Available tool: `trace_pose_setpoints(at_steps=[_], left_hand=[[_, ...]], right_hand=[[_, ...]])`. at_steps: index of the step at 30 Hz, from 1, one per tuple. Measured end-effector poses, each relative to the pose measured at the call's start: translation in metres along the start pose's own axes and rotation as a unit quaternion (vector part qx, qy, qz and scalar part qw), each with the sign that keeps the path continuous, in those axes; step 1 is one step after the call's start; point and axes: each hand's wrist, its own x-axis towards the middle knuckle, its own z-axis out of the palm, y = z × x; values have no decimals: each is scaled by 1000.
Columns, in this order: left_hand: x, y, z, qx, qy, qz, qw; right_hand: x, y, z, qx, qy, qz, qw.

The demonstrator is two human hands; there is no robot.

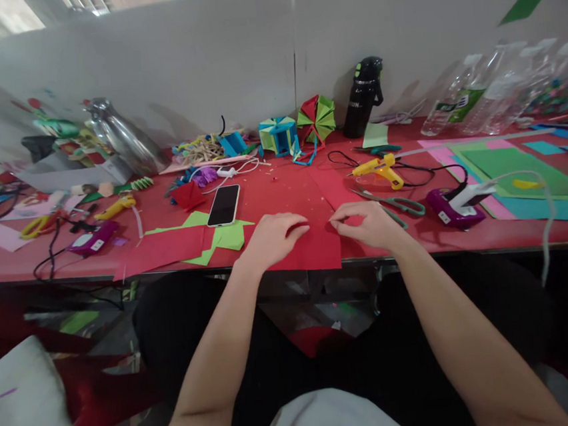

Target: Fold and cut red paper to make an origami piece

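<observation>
A sheet of red paper (317, 246) lies at the table's front edge, its near edge slightly overhanging. My left hand (276, 237) rests over the sheet's left part, fingers curved and the thumb a little apart from the forefinger. At the sheet's right edge, my right hand (365, 224) is closed, with thumb and forefinger pinched on the paper. Just right of that hand lie dark-handled scissors (404, 205). A phone (224, 205) lies to the left, on green paper (230, 236) beside more red paper (167, 246).
A yellow glue gun (378, 170) lies behind my right hand; its cord leads toward a purple power socket (454, 208). Paper ornaments (278, 136) and a black bottle (364, 98) stand at the back. Colored sheets (525, 169) and plastic bottles (498, 95) occupy the right.
</observation>
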Motion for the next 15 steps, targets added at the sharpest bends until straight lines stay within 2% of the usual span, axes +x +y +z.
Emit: trace_pose_setpoints(at_steps=[3,6,9,12,14,15], left_hand=[[-1,-7,0,10,-21,-49,999],[-6,-17,-11,3,13,-87,996],[-10,-22,-20,-79,69,-100,989],[-8,-22,-18,-180,121,-111,970],[-4,-22,-12,-235,142,-121,954],[-2,-21,-8,-258,149,-127,946]], right_hand=[[-1,4,-6,-8,-10,21,1000],[-1,10,-16,-16,21,48,999],[-1,10,-18,-9,57,70,996],[2,8,-5,108,55,116,986],[4,10,8,235,60,173,955],[4,12,15,258,73,190,944]])
